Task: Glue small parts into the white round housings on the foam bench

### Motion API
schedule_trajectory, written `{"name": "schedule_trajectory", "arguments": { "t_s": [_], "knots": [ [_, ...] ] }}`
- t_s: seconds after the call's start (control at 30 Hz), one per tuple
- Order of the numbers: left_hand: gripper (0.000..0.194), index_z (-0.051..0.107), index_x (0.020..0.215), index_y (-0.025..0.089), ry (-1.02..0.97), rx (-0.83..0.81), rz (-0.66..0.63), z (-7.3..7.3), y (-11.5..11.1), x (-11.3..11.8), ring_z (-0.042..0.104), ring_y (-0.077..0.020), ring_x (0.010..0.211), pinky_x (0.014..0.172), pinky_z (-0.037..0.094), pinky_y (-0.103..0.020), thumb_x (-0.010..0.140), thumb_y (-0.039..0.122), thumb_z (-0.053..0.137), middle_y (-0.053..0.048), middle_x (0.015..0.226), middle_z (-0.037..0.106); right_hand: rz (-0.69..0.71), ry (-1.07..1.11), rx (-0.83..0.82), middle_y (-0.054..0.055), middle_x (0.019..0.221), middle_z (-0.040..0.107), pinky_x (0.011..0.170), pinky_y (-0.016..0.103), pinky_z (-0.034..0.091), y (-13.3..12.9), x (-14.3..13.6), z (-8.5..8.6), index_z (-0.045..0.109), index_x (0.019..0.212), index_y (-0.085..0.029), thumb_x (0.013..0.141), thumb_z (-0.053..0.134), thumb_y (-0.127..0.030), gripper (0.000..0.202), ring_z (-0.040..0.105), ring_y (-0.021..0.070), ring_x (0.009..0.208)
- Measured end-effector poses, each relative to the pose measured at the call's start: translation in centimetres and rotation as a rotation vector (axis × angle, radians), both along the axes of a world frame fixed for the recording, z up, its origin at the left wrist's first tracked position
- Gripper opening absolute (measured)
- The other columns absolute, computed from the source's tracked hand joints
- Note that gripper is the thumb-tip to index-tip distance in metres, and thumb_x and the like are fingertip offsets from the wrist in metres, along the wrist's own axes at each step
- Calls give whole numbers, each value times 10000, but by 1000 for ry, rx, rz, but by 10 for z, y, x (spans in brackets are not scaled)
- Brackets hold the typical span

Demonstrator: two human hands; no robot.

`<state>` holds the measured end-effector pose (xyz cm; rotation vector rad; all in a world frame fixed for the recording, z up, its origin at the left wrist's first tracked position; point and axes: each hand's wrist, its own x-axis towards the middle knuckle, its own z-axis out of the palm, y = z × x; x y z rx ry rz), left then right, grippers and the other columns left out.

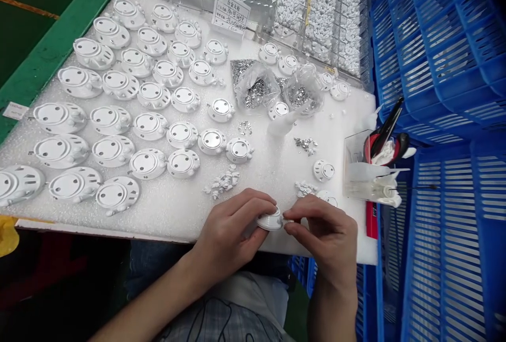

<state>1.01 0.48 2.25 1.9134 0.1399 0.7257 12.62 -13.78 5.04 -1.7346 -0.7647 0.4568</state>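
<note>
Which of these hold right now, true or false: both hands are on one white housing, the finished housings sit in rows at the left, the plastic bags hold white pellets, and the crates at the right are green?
1. Both the left hand and the right hand are on one white housing. True.
2. The rows of white housings lie at the left of the foam sheet. True.
3. The plastic bags hold white pellets. False: they hold small silvery metal parts.
4. The crates at the right are green. False: they are blue.
</note>
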Motion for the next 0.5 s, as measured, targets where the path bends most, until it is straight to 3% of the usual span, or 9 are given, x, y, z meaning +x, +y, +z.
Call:
{"name": "schedule_trajectory", "arguments": {
  "t_s": [0.33,0.5],
  "knots": [
    [248,664,1018,198,28,-21,-18,0,0,-2,738,-142,874,795,585,-211,903,-20,640,-29,962,763,53,-25,4,-1,736,731,566,252,521,1,1,-5,852,895,-305,855,864,-317,44,651,135,658],
    [224,674,1009,173,30,-30,-14,-1,0,-2,729,-132,872,800,562,-186,900,-22,661,-30,952,752,59,-105,7,-18,776,705,584,224,525,-2,1,-5,857,1004,-359,883,839,-279,147,644,110,675]
  ]
}}
